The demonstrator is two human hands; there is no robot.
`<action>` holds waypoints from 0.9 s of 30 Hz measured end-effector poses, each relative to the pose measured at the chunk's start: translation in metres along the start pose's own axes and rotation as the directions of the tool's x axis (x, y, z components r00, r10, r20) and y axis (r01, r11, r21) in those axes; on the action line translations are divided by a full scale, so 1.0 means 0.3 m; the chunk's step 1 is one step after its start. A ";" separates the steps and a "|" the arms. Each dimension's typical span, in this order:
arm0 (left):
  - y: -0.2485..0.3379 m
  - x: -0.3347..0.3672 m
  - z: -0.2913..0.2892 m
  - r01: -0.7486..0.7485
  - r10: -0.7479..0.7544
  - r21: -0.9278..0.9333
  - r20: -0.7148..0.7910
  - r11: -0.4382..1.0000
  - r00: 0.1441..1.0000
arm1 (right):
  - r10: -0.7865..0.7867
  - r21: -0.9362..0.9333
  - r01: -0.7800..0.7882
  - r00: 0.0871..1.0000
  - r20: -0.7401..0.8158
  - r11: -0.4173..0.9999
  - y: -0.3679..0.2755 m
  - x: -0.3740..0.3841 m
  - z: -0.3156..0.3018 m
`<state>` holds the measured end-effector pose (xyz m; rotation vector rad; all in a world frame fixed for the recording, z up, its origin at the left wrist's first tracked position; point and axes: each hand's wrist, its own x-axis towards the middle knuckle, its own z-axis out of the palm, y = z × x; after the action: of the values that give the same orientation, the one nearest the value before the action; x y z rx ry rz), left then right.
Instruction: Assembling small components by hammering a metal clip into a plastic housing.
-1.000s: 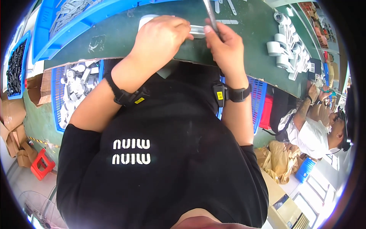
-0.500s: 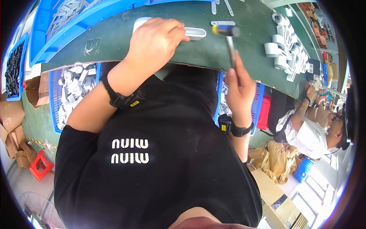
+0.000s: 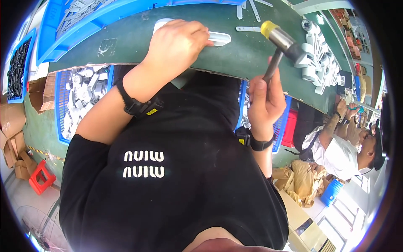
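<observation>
My left hand (image 3: pixel 178 44) is closed over a white part with a long, hollow arm (image 3: pixel 220 39), held down on the green worktop (image 3: pixel 138 44). The arm's rounded end sticks out to the right of my fingers, and a pale rounded end shows behind the hand; the middle is covered. My right hand (image 3: pixel 267 103) grips the handle of a mallet (image 3: pixel 282 41) with a yellow face, a metal middle and a black face. Its head is raised to the right of the white part, apart from it. Flat grey strips (image 3: pixel 248 29) lie beyond, between part and mallet.
A blue tray (image 3: pixel 90 30) of grey strips sits at the far left. White assembled parts (image 3: pixel 321 59) stand in rows at right. Blue baskets (image 3: pixel 62 101) of white parts are below the table edge. A co-worker (image 3: pixel 340 151) works at the right.
The mallet has swung up and to the right, away from the white part, and its head has tilted. My left hand keeps its hold on the part.
</observation>
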<state>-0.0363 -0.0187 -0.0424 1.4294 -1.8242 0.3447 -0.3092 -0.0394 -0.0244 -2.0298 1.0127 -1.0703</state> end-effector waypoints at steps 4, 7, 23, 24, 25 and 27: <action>-0.005 -0.011 -0.006 0.023 -0.024 0.008 0.039 1.000 0.999 | 0.017 -0.112 -0.006 0.995 0.098 0.994 0.001 0.038 0.002; -0.002 -0.004 -0.022 0.039 -0.040 0.010 0.069 0.999 0.997 | 0.211 0.292 -0.221 0.975 0.065 0.930 -0.038 0.010 -0.035; -0.092 -0.003 -0.174 -0.001 0.053 -0.175 0.293 0.985 0.955 | 0.238 0.320 -0.263 0.964 0.113 0.910 0.011 -0.023 -0.009; -0.081 -0.018 -0.169 0.145 -0.098 -0.207 0.222 0.968 0.970 | 0.255 0.315 -0.288 0.956 0.143 0.904 0.001 -0.017 0.002; -0.074 -0.032 -0.160 0.283 -0.251 -0.249 0.154 0.926 0.956 | 0.270 0.309 -0.313 0.947 0.173 0.898 -0.005 -0.010 0.008; -0.077 -0.053 -0.135 0.218 -0.203 -0.193 0.095 0.957 0.975 | 0.256 0.307 -0.317 0.940 0.224 0.897 -0.015 0.011 0.011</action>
<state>0.0022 0.0104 -0.0326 1.4909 -1.6906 -0.0035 -0.3035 -0.0394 -0.0211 -1.6046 0.9278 -0.8234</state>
